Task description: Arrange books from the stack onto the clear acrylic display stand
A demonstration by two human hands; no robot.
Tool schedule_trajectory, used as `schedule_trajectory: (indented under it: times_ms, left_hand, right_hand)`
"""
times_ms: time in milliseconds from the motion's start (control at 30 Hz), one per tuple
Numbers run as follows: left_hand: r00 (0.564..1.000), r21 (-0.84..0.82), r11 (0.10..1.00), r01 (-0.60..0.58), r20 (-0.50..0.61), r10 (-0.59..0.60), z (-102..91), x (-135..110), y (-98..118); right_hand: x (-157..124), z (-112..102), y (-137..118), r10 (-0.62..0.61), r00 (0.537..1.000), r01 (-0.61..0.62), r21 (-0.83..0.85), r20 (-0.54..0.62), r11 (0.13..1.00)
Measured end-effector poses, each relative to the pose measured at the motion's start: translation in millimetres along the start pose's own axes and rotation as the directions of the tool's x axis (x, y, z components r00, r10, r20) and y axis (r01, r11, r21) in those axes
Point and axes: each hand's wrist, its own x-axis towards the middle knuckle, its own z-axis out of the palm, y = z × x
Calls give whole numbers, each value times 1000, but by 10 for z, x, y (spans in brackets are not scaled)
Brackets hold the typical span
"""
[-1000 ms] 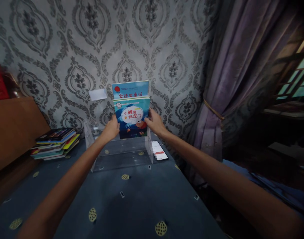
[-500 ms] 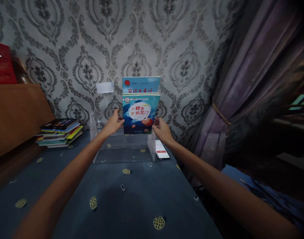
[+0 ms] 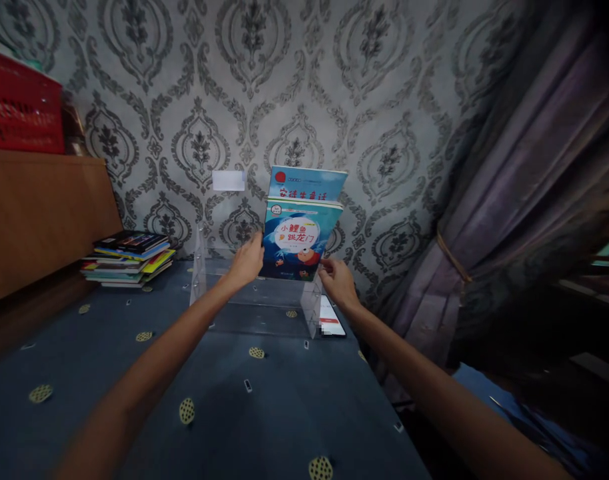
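Note:
A blue picture book [image 3: 297, 247] with a red fish on its cover is held upright, slightly tilted, at the clear acrylic rack [image 3: 264, 297]. My left hand [image 3: 249, 259] is closed on its left edge, some fingers hidden behind it. At its lower right edge, my right hand [image 3: 338, 280] has bent fingers against the book. A second light blue book [image 3: 309, 183] stands behind, only its top part showing. Whether the front book rests on the rack is hard to tell.
A phone [image 3: 332, 317] lies by the rack's right end. Stacked books [image 3: 129, 260] sit at the left, beside a wooden cabinet [image 3: 44, 213] bearing a red basket [image 3: 22, 107]. A blank white label [image 3: 228, 181] is above the rack's left part. A curtain [image 3: 444, 267] hangs right.
The view has shifted, so the scene sits a little further right. The front book has become tilted, and my left hand has closed around its left edge. The right hand stays at the right edge.

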Motion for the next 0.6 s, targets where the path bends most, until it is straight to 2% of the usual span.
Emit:
schedule_trajectory:
  times_ms: [200,367,500,600]
  left_hand:
    - [1000,-17,1000,16,19,-16,-4,-10,28]
    - [998,85,994,62,19,-63,-89,-12,138]
    - [997,150,985,81,-26,-78,-216,64,304]
    - [996,166,982,85,-22,-82,-290,120,405]
  right_hand:
    - [-2,5,-30,5,1000,-5,-4,-5,1000]
    - [11,-34,-33,10,1000,-9,8,-10,1000]
    - [94,-109,-101,-13,998,22,140,-67,990]
    - [185,-161,-212,-78,994,95,250,-77,964]
